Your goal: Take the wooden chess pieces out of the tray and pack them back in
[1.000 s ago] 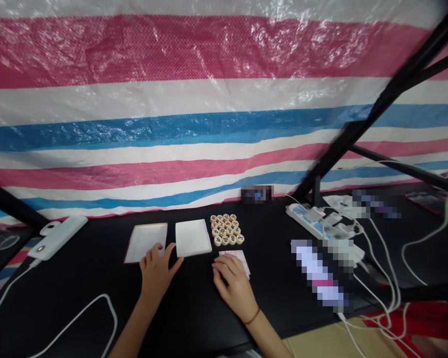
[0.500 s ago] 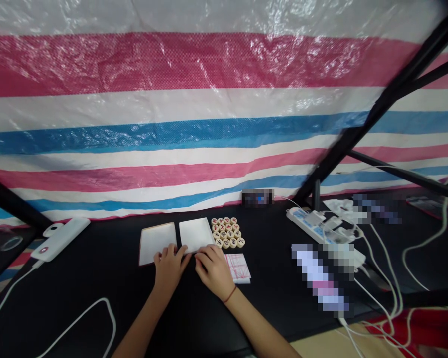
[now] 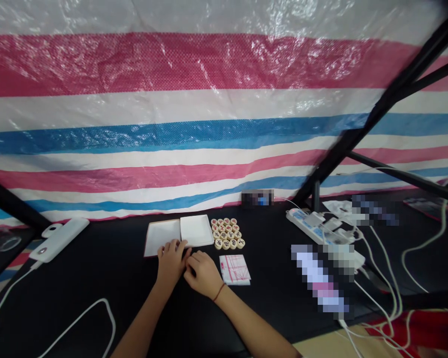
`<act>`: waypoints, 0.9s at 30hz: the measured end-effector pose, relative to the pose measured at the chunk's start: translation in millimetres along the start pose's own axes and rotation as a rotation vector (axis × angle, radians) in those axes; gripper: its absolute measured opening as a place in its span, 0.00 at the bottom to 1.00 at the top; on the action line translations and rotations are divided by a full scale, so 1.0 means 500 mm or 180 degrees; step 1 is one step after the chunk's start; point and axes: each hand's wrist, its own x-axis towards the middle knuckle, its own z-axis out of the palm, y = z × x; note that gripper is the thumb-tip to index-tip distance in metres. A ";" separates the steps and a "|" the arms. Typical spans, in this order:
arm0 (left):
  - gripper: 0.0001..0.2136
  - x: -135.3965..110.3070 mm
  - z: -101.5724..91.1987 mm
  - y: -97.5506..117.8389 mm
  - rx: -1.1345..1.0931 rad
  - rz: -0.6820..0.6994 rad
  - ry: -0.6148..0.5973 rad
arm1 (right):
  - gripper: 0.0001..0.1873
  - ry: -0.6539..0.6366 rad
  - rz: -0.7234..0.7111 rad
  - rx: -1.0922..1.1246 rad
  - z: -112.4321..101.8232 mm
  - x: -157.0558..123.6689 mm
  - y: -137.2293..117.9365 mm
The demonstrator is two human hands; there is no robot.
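Two shallow white-lined box halves lie side by side on the black table: the left box half [image 3: 163,233] with a reddish-brown rim, and the right white box half [image 3: 196,230]. My left hand [image 3: 172,262] rests at their near edge, fingers spread and fingertips touching around where the halves meet. Close beside it, my right hand [image 3: 204,273] is loosely bent; a gap shows between thumb and forefinger, with nothing visible in it. Xiangqi pieces [image 3: 227,233] with red and black characters stand in neat rows right of the boxes. A folded white sheet with red lines [image 3: 235,270] lies nearer.
A white power bank-like device [image 3: 61,239] with a cable lies at left. At right are a power strip [image 3: 309,224], plugs, cables and a blurred-out device [image 3: 317,278]. A small dark box [image 3: 257,198] stands by the striped sheeting [image 3: 171,134]. Black frame bars [image 3: 377,107] slant at right.
The left box half has moved right and slightly away, now against the right one. My right hand has come off the right half and shifted left, nearer me, uncovering the folded sheet.
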 end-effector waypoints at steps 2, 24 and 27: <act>0.11 -0.010 -0.008 -0.005 -0.0096 0.0072 0.0333 | 0.04 -0.0036 0.0115 0.0013 0.001 -0.002 0.006; 0.15 -0.051 -0.030 0.000 -0.1663 -0.0020 -0.0733 | 0.06 0.0094 0.0321 0.0535 0.011 -0.005 0.025; 0.16 -0.051 -0.033 0.001 -0.1724 -0.0058 -0.0734 | 0.06 0.0097 0.0324 0.0558 0.010 -0.005 0.025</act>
